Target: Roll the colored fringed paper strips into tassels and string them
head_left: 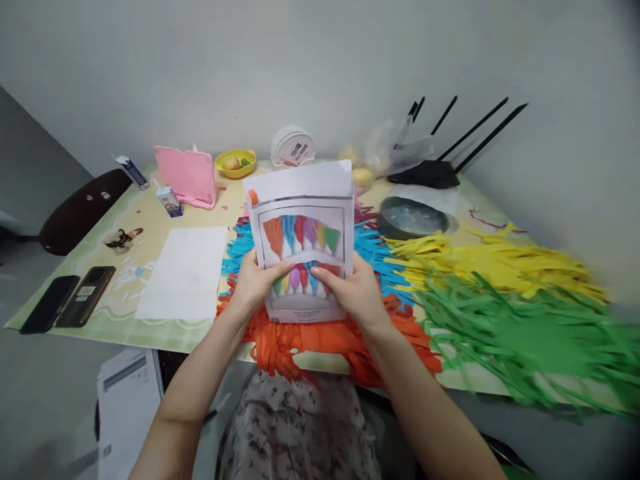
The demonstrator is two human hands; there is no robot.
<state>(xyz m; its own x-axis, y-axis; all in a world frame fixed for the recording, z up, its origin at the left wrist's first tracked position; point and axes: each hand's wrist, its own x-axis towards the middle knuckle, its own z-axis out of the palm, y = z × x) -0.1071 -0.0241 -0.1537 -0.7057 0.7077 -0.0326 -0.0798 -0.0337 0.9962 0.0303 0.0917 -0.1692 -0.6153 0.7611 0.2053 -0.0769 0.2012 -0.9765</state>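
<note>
My left hand [256, 281] and my right hand [353, 288] both grip the lower edge of a white printed sheet [303, 223] and hold it upright above the table. The sheet shows a picture of coloured triangular pennants in two rows. Its top part is folded or backed by a plain white page. My thumbs press on the picture side. Under my hands lie fringed paper strips: orange [295, 343] nearest me and blue [370, 243] behind the sheet.
Yellow fringed paper [505, 260] and green fringed paper [520, 333] spread to the right. A blank white sheet [185, 270] and two dark phones [70, 300] lie left. Behind stand a pink tablet case [186, 175], a yellow bowl [236, 162], a round dark tin [413, 217] and a black router [425, 173].
</note>
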